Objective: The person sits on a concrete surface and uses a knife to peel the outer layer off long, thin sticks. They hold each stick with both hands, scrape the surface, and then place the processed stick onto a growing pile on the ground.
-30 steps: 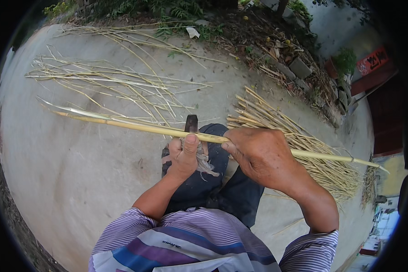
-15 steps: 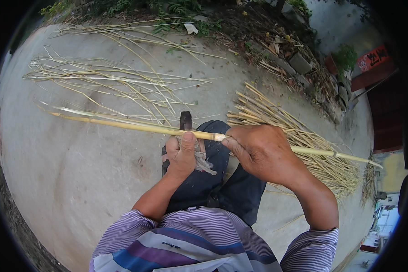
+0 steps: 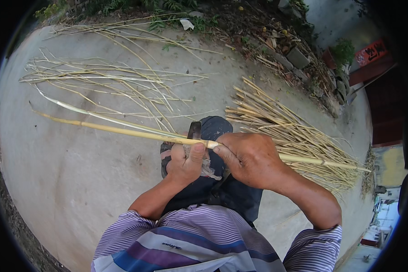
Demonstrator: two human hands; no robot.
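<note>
Across my lap lies a long yellow cane [image 3: 122, 130], split lengthwise toward its left end. A thin pale strip [image 3: 84, 110] bows away from its far side. My left hand [image 3: 182, 165] is closed at the cane, its thumb pressed along the near side. Just beyond the thumb, a dark knife blade [image 3: 195, 130] stands up past the cane; its handle is hidden by the hand. A crumpled greyish cloth [image 3: 209, 171] hangs below the left fingers. Beside it, my right hand [image 3: 251, 159] is wrapped round the cane, whose narrower end runs out to the right.
A thick pile of uncut canes [image 3: 299, 136] lies on the concrete at right. Loose split strips [image 3: 109, 79] spread over the far left ground, with more strips [image 3: 122, 28] behind. Dry debris and stone blocks [image 3: 298, 58] line the far edge.
My left hand and the blade have shifted slightly right and nearer, closer to my right hand. The pale strip now bows farther from the cane. The right hand has moved a little left with the cane.
</note>
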